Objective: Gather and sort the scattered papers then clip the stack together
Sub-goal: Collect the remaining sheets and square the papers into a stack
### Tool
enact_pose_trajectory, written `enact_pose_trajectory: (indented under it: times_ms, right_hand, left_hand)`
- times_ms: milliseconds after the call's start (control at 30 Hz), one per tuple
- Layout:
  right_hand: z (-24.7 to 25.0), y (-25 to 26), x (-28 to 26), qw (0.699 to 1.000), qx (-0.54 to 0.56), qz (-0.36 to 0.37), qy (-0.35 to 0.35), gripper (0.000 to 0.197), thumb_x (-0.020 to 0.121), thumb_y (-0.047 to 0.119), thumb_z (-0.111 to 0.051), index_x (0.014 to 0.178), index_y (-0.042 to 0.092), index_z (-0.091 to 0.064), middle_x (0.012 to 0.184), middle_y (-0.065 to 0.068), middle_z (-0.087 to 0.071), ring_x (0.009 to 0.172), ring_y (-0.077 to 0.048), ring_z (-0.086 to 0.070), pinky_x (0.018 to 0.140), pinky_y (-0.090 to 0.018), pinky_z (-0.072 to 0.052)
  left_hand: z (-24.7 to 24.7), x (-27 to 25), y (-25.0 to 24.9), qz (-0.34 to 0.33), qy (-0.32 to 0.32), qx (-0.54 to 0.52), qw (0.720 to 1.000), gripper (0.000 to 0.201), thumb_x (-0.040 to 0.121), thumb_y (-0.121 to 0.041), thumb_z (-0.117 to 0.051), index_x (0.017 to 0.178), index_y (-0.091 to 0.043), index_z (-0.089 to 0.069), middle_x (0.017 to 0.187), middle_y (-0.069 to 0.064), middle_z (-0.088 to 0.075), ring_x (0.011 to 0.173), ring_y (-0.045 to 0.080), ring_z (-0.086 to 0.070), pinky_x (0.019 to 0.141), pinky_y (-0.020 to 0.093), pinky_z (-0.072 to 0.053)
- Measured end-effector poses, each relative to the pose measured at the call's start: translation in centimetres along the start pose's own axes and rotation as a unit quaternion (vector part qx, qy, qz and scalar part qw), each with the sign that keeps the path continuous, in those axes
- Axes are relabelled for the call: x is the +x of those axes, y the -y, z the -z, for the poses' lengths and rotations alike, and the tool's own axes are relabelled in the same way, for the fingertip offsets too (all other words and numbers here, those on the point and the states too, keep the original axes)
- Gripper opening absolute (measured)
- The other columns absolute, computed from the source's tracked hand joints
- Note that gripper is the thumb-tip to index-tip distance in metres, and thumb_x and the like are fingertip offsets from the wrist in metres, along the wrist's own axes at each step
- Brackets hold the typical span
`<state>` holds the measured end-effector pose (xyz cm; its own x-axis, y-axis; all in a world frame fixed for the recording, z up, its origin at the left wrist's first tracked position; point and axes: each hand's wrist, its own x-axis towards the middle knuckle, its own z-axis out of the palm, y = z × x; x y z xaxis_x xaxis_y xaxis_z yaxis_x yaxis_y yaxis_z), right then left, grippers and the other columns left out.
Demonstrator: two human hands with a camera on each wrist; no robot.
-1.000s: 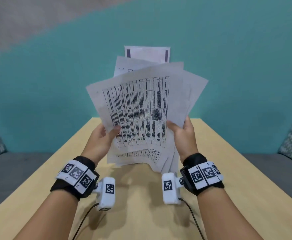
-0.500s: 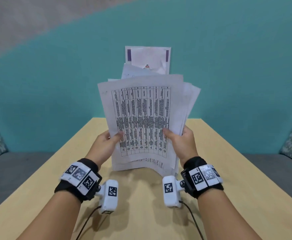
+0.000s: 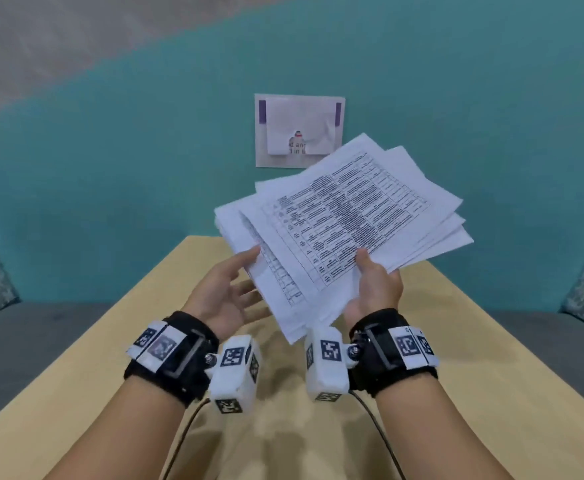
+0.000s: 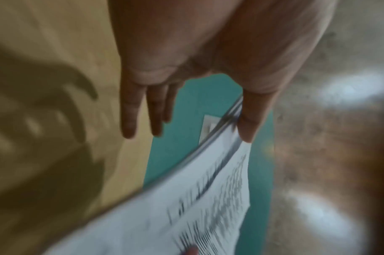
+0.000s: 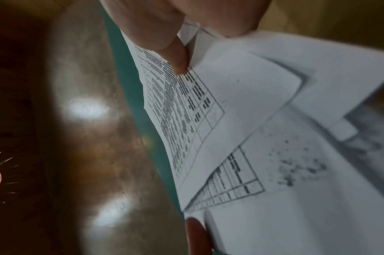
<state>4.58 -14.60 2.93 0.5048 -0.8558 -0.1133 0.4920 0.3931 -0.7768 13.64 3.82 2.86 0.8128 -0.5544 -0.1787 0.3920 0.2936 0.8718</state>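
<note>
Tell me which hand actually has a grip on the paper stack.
The right hand: its thumb pinches the paper stack from above. The left hand is spread open, only its thumb touching the stack's edge.

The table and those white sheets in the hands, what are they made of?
The tan table looks like smooth, matte wood or wood laminate, going by its even yellowish surface; which one is unclear. The white printed sheets look like thin office paper: they bend, fan at the edges and carry black printed grids.

Head cam looks fwd/down over table (image 3: 456, 327); both wrist cams sit close, sharing the papers (image 3: 346, 216) w/ it.
</note>
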Motion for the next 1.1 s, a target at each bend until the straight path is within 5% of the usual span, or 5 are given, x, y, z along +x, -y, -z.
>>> enact_pose_trajectory:
  times_ms: [200, 367, 567, 933, 1100]
  right_hand:
    - [-1.9, -1.9, -2.4, 0.992, 0.055, -0.076, 0.083, 0.069, 0.082, 0.017, -0.081, 0.143, 0.012, -0.048, 0.143, -0.015, -0.057, 0.131, -0.036, -0.055, 0.110, -0.059, -0.041]
    - [-0.9, 0.0, -1.2, 0.989, 0.058, -0.054, 0.128, 0.052, 0.082, 0.009, -0.079, 0.130, 0.003, -0.063, 0.112, -0.010, -0.073, 0.093, -0.027, -0.069, 0.077, -0.037, -0.060]
    - [2.5, 4.2, 1.9, 0.981, 0.036, 0.011, 0.189, 0.042, 0.088, 0.006, -0.068, 0.129, 0.011, -0.063, 0.128, -0.011, -0.070, 0.119, -0.032, -0.065, 0.102, -0.048, -0.052]
    - [5.2, 4.8, 2.8, 0.918, -0.303, 0.015, 0.257, 0.028, 0.085, 0.002, -0.074, 0.112, 0.004, -0.074, 0.107, -0.009, -0.078, 0.090, -0.021, -0.077, 0.069, -0.027, -0.059]
    - [4.0, 3.2, 2.8, 0.929, -0.281, 0.116, 0.211, 0.016, 0.084, 0.004, -0.077, 0.098, 0.012, -0.078, 0.097, -0.002, -0.080, 0.091, -0.019, -0.076, 0.081, -0.032, -0.058]
  left_hand:
    - [-1.4, -0.2, -0.2, -0.155, -0.025, -0.022, 0.987, 0.046, 0.085, 0.010, -0.071, 0.129, -0.003, -0.070, 0.121, 0.017, -0.077, 0.110, 0.038, -0.075, 0.102, 0.056, -0.056]
    - [0.7, -0.8, -2.8, -0.223, -0.077, 0.013, 0.972, 0.045, 0.080, 0.017, -0.073, 0.124, 0.007, -0.069, 0.112, 0.020, -0.078, 0.099, 0.034, -0.078, 0.084, 0.045, -0.065]
    - [3.9, -1.2, -5.0, -0.231, -0.035, 0.045, 0.971, 0.057, 0.064, 0.009, -0.075, 0.120, 0.008, -0.069, 0.114, 0.025, -0.077, 0.106, 0.040, -0.076, 0.093, 0.055, -0.060]
    - [5.9, 0.0, -3.4, -0.190, -0.025, 0.189, 0.963, 0.044, 0.072, 0.017, -0.073, 0.114, 0.005, -0.072, 0.108, 0.017, -0.080, 0.103, 0.032, -0.078, 0.095, 0.044, -0.058]
    - [5.9, 1.8, -1.8, -0.236, -0.078, 0.191, 0.950, 0.037, 0.081, 0.011, -0.077, 0.112, -0.009, -0.075, 0.104, 0.005, -0.083, 0.095, 0.023, -0.080, 0.089, 0.040, -0.059]
